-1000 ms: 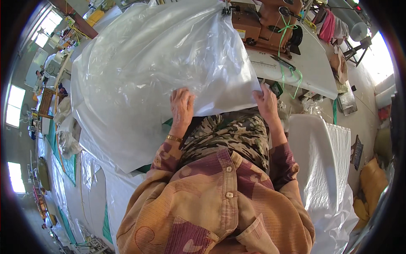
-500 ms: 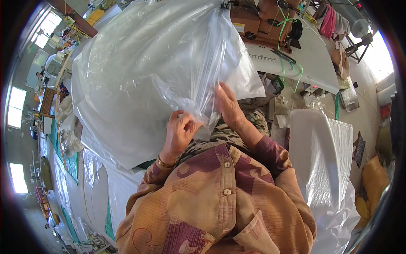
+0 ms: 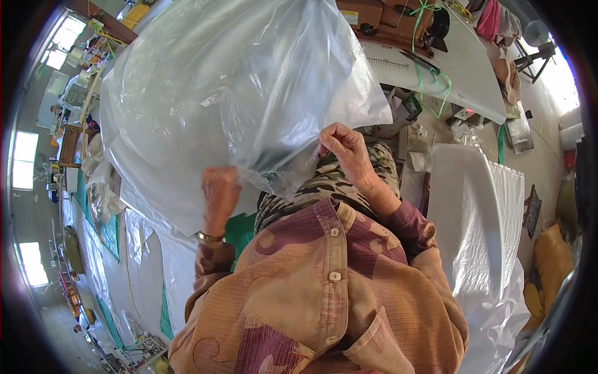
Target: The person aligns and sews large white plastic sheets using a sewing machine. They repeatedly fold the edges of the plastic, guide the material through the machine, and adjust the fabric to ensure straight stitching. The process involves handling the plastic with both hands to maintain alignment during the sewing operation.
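Bright windows [image 3: 24, 161] glow along the left of this crowded workshop, and up top right sits a brown sewing machine [image 3: 398, 25] on a pale worktable [image 3: 464, 87] with ruler markings. Black thread snips [image 3: 422, 62] lie on it, a loop of green string [image 3: 445, 103] dangling just beside. And here's the big one: a translucent plastic sheet [image 3: 168, 118], billowing across the middle, its near edge down over the camouflage trousers [image 3: 299, 207]! The right hand [image 3: 350, 156] has thumb and forefinger pinched together on that edge. Over to the left hand [image 3: 220, 192], blurred at the sheet's near side, fingers curled in; whether they've caught any film, I cannot tell. Green cloth [image 3: 240, 234] peeks out right by that wrist, below the gold-coloured band [image 3: 210, 237].
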`<state>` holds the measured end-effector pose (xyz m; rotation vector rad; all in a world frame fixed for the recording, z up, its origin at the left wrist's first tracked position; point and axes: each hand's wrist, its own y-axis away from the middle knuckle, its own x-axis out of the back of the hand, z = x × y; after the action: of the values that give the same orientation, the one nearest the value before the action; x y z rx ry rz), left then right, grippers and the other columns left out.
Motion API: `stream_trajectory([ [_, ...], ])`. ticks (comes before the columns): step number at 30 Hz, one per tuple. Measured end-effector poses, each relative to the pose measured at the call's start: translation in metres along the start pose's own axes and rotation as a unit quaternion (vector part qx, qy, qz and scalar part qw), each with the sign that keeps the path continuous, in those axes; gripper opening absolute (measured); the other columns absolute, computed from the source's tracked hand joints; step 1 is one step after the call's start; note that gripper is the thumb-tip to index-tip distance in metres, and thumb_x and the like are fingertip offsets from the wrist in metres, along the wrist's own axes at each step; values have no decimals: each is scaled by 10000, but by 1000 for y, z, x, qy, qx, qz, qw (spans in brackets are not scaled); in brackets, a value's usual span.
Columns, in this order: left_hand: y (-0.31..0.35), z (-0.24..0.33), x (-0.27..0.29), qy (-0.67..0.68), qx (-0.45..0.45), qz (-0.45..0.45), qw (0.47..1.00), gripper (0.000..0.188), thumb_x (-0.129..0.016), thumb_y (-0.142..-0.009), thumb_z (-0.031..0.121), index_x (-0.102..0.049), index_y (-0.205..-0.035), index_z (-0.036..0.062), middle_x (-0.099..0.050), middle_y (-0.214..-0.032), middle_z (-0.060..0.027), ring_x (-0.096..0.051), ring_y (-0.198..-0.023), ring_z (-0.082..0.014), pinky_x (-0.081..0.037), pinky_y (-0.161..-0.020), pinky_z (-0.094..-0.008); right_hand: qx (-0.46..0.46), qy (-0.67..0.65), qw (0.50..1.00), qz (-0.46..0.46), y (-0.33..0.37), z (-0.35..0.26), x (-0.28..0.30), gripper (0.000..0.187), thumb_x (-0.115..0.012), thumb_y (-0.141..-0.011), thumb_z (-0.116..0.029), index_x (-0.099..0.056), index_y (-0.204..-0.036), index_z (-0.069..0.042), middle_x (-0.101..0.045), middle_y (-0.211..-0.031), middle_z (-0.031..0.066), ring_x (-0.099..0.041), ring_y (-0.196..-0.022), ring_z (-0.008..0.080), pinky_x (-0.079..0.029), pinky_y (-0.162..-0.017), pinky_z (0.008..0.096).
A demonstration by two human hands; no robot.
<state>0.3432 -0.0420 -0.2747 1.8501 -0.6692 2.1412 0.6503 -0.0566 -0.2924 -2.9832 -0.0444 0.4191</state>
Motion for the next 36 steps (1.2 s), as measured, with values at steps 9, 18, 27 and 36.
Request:
stream_trajectory([
  [9, -86, 107, 78, 231, -190, 103, 949, 274, -721, -811, 100, -658, -1064, 14, -660, -1067, -115, -650, -933, -314, -525, -767, -389, 23, -26, 999, 20, 13, -8, -2, 193, -583, -998, -203, -581, -976, -11, -689, -908, 54, -621, -839, 98, -503, -768, 246],
  [18, -111, 125, 54, 198, -228, 8, 953, 330, -744, -811, 131, -640, -1101, 11, -676, -1078, -99, -666, -807, -272, -529, -709, -350, 19, -53, 998, 36, 17, -6, 9, 207, -571, -1003, -222, -579, -970, -18, -705, -986, 82, -591, -854, 87, -465, -780, 243],
  [27, -126, 144, 13, 338, -102, 39, 935, 210, -730, -875, 178, -665, -913, -18, -662, -747, -127, -603, -576, -200, -473, -547, -322, 6, -15, 998, 56, 24, 0, 18, 214, -556, -1010, -206, -577, -972, 3, -683, -854, 69, -617, -789, 108, -501, -732, 264],
  [36, -144, 166, -7, 286, -59, 60, 955, 262, -708, -877, 199, -611, -737, 0, -611, -619, -145, -587, -539, -287, -452, -530, -345, 11, 72, 996, 44, 24, -6, 25, 186, -574, -989, -154, -611, -1007, 27, -684, -880, 93, -626, -807, 146, -510, -762, 296],
])
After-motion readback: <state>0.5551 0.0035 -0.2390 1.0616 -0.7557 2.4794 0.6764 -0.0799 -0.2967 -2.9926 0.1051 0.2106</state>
